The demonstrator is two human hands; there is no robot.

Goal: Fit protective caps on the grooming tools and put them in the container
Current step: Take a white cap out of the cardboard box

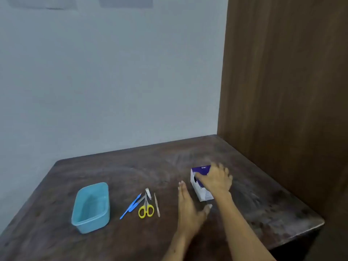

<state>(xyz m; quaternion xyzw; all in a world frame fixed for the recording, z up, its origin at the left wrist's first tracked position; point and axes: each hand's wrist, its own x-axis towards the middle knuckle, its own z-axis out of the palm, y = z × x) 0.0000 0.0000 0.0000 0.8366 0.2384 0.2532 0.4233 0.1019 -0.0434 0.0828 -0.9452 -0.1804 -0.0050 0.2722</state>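
Lying left of the left hand (189, 208): scissors (146, 208); container (91, 208).

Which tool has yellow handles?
The scissors, lying in the middle of the row of tools. Their two round handles are yellow; the tools to their left are blue, the clipper is silver, and the stick is tan.

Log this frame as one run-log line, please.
stage: start | right hand: on purple-white box | left hand: open beside it | tools: on table | blue container: no tools inside
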